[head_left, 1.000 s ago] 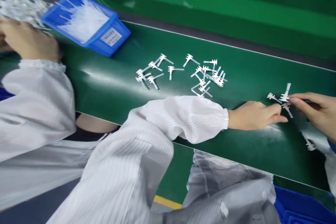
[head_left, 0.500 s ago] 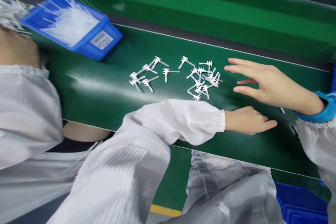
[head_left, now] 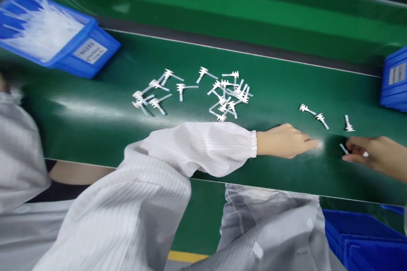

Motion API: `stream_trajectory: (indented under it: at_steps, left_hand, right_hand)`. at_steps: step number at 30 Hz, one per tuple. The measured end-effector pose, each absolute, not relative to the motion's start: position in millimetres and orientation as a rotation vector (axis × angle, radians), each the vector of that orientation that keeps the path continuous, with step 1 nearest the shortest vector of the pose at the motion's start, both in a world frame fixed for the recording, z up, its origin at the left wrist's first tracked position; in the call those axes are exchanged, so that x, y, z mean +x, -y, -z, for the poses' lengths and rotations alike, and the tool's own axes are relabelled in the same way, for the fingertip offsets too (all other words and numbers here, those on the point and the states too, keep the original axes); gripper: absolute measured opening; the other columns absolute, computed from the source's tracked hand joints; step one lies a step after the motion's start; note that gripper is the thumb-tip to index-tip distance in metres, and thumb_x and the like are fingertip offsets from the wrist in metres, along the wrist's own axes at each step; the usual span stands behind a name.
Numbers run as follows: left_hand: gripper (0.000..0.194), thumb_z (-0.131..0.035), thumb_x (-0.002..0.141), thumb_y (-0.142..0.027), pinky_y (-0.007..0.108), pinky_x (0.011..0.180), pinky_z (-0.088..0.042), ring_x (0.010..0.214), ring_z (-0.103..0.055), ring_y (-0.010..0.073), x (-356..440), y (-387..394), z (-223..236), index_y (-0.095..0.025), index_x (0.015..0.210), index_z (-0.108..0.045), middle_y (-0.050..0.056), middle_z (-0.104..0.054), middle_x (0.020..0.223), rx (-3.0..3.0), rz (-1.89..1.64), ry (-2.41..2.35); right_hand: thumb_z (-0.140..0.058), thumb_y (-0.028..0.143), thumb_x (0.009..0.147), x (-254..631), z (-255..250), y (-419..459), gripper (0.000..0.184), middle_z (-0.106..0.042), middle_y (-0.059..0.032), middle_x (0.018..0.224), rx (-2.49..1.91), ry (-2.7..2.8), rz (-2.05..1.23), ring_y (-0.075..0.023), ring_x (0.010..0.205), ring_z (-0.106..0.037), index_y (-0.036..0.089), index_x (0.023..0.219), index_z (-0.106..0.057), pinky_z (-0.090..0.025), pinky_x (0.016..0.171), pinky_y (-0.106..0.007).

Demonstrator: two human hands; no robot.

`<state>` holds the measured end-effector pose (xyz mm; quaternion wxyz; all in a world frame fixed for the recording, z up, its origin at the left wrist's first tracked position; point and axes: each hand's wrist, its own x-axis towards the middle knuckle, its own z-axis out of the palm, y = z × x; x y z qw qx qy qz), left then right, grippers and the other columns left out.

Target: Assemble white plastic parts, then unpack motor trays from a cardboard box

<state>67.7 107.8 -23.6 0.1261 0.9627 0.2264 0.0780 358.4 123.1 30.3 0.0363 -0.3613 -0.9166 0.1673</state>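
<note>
My left hand (head_left: 288, 140) rests low over the green table (head_left: 178, 144), fingers curled with the index pointing right. Whatever may be inside its grip is hidden. To its right, my right hand (head_left: 377, 154) pinches a small white plastic fitting with a thin tube (head_left: 344, 149); fingers cover most of it. Behind the hands lie a few like pieces: a fitting (head_left: 305, 109), another fitting (head_left: 322, 120) touching or nearly touching it, and a third fitting (head_left: 349, 125) apart. Left of them, several more fittings (head_left: 233, 93) overlap in a cluster, with a looser group (head_left: 155, 93) beyond.
A labelled blue bin (head_left: 95, 51) full of thin white tubes (head_left: 47, 29) stands at the left. Another blue bin (head_left: 394, 78) is at the right edge. Stacked blue crates (head_left: 365, 237) sit below the table. A co-worker's white sleeve (head_left: 22, 152) shows at far left.
My right hand was open with fingers spread near the cluster; it has moved right and toward me and now pinches a fitting. The view has shifted right. My left hand keeps its curled shape.
</note>
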Motion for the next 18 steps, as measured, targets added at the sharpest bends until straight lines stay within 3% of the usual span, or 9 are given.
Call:
stream_trajectory:
  at_steps: [5, 8, 12, 15, 18]
  left_hand:
    - [0.02, -0.041, 0.097, -0.014, 0.03, 0.048, -0.025, 0.072, -0.069, 0.0184, 67.9, -106.4, 21.8, -0.016, 0.104, -0.059, 0.003, -0.072, 0.087, 2.763, -0.155, -0.736]
    - [0.025, -0.035, 0.105, -0.028, 0.027, 0.052, -0.032, 0.08, -0.07, 0.0191, 70.6, -104.2, 20.3, -0.016, 0.11, -0.057, 0.006, -0.072, 0.103, 2.632, -0.242, -0.838]
    - [0.04, -0.047, 0.102, -0.047, 0.028, 0.073, -0.047, 0.091, -0.069, 0.0178, 87.7, -102.0, 19.3, -0.017, 0.127, -0.046, 0.007, -0.069, 0.114, 2.135, -0.456, -0.937]
    - [0.046, -0.056, 0.097, -0.047, 0.032, 0.084, -0.05, 0.091, -0.068, 0.0176, 105.3, -102.9, 19.4, -0.015, 0.128, -0.042, 0.009, -0.067, 0.117, 1.81, -0.544, -0.921]
    - [0.04, -0.057, 0.097, -0.043, 0.031, 0.08, -0.052, 0.082, -0.067, 0.016, 114.0, -106.2, 18.7, -0.014, 0.122, -0.044, 0.011, -0.066, 0.115, 1.636, -0.615, -0.849]
  right_hand:
    - [-0.056, 0.037, 0.1, 349.3, -20.3, -96.9, 0.024, -0.062, 0.0011, 0.063, -1.146, 2.842, -0.581, -0.0135, 0.047, -0.057, 0.021, 0.085, -0.064, -0.043, 0.047, -0.026]
    - [-0.052, 0.045, 0.101, 341.1, -23.4, -96.0, 0.032, -0.067, -0.0007, 0.07, -1.175, 2.73, -0.622, -0.0128, 0.053, -0.06, 0.02, 0.088, -0.067, -0.046, 0.052, -0.026]
    - [-0.065, 0.047, 0.093, 325.7, -22.7, -101.4, 0.027, -0.072, -0.003, 0.081, -1.38, 2.297, -0.616, -0.0157, 0.065, -0.067, 0.021, 0.089, -0.07, -0.052, 0.062, -0.027]
    - [-0.076, 0.046, 0.083, 308.8, -19.0, -105.4, 0.026, -0.073, -0.0029, 0.083, -1.48, 1.893, -0.8, -0.0185, 0.073, -0.07, 0.022, 0.089, -0.071, -0.057, 0.069, -0.03]
    - [-0.082, 0.045, 0.077, 293.8, -14.3, -107.3, 0.028, -0.072, -0.0016, 0.081, -1.412, 1.656, -1.089, -0.0182, 0.073, -0.071, 0.023, 0.092, -0.071, -0.059, 0.069, -0.031]
